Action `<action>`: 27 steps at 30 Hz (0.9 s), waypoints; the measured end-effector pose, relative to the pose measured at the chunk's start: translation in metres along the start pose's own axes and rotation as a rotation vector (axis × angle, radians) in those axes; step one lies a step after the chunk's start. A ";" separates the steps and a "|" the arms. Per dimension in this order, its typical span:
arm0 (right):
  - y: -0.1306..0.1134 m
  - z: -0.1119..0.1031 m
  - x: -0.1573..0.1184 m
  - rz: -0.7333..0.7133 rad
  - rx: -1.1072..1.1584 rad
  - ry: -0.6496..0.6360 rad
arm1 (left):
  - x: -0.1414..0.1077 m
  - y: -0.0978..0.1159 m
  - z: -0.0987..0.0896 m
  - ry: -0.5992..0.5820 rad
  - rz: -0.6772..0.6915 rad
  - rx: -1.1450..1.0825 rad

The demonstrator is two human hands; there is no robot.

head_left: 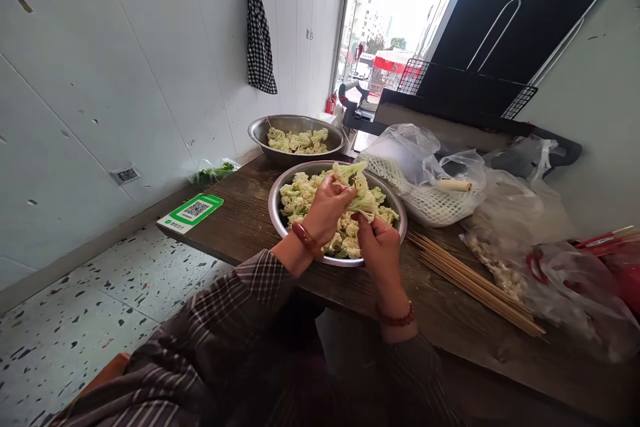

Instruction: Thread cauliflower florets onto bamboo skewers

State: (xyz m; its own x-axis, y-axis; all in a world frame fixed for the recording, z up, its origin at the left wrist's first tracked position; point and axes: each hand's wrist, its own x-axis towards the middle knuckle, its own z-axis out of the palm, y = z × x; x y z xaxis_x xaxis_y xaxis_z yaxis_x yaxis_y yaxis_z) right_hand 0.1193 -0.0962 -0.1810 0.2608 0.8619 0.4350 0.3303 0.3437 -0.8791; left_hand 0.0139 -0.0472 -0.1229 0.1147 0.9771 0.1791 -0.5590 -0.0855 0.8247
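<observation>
Both my hands are up over the near metal bowl (274, 203), which is full of cauliflower florets (300, 193). Between them is a pale green-white cauliflower piece (367, 199) with stalks showing. My left hand (326, 208) is closed round its left side, fingers bent against the stalk. At its lower right, my right hand (381, 243) pinches it with thumb and fingers. Whether a skewer is also in my right hand cannot be made out. Behind stands a second metal bowl (257, 132) with more cauliflower (299, 141).
A bundle of bamboo skewers (475, 283) lies right of the near bowl. Plastic bags (525, 207) and a white mesh basket (425, 203) crowd the table's right side. On the left are a green QR card (194, 210) and a bag of greens (215, 172) beside the wall.
</observation>
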 end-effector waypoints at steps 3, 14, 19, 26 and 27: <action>-0.001 0.000 0.000 0.005 0.004 -0.001 | 0.007 0.012 -0.007 0.000 -0.023 0.024; -0.005 -0.003 -0.003 0.058 0.048 -0.057 | 0.026 0.036 -0.005 0.039 -0.003 0.326; -0.006 -0.004 -0.003 0.053 0.043 -0.036 | 0.034 0.037 -0.013 -0.066 -0.026 0.343; -0.008 -0.005 -0.004 0.060 0.013 -0.024 | 0.035 0.046 -0.019 -0.186 -0.052 0.416; -0.009 -0.005 -0.005 0.062 0.016 -0.026 | 0.034 0.045 -0.019 -0.208 -0.061 0.427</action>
State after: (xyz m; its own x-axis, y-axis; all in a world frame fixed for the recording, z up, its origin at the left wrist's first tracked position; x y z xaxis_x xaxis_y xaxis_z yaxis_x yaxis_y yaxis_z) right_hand 0.1194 -0.1050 -0.1746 0.2566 0.8912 0.3742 0.2997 0.2947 -0.9074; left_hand -0.0230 -0.0146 -0.0901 0.3233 0.9268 0.1911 -0.1642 -0.1439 0.9759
